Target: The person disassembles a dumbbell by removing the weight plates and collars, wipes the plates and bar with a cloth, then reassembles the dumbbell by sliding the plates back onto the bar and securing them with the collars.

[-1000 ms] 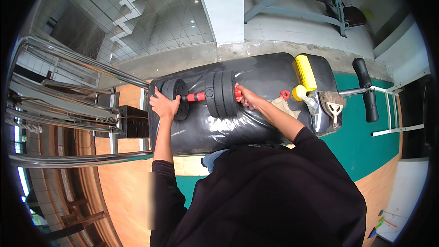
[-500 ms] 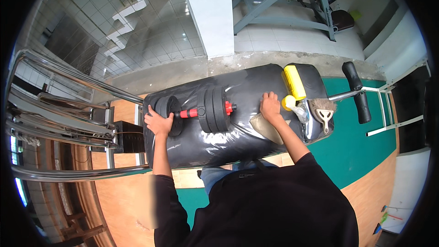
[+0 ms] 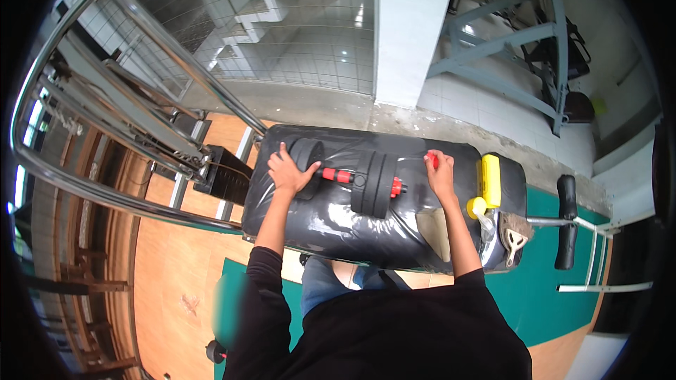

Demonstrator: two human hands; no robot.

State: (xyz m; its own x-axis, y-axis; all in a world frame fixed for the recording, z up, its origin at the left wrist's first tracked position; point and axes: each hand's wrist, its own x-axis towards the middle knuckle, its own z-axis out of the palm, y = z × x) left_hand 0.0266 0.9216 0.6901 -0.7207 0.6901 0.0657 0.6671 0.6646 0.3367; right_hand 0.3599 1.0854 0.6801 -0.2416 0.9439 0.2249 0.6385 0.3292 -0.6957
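Observation:
A black dumbbell (image 3: 373,183) with a red and black handle lies across the black padded bench (image 3: 331,233). My left hand (image 3: 285,172) rests with spread fingers against its left plates, the thumb reaching toward the handle. My right hand (image 3: 441,179) is closed on a red dumbbell collar (image 3: 432,160), partly hidden by the fingers, and stands apart from the dumbbell's right end. Another red collar (image 3: 398,186) sits on that end. Below my right wrist lies a beige cloth (image 3: 431,231).
At the bench's right stand a yellow bottle (image 3: 490,179), a yellow round cap (image 3: 476,207), a clear plastic bag (image 3: 487,228) and a wide brush (image 3: 515,241). Chrome rails (image 3: 141,190) flank the left. A padded roller bar (image 3: 565,222) juts out at right. A white pillar (image 3: 407,35) rises behind.
The view has turned, shifting the scene rightward and down. My right hand has come nearer the dumbbell, and the red collar in its fingers now shows. My left hand stays at the left plates.

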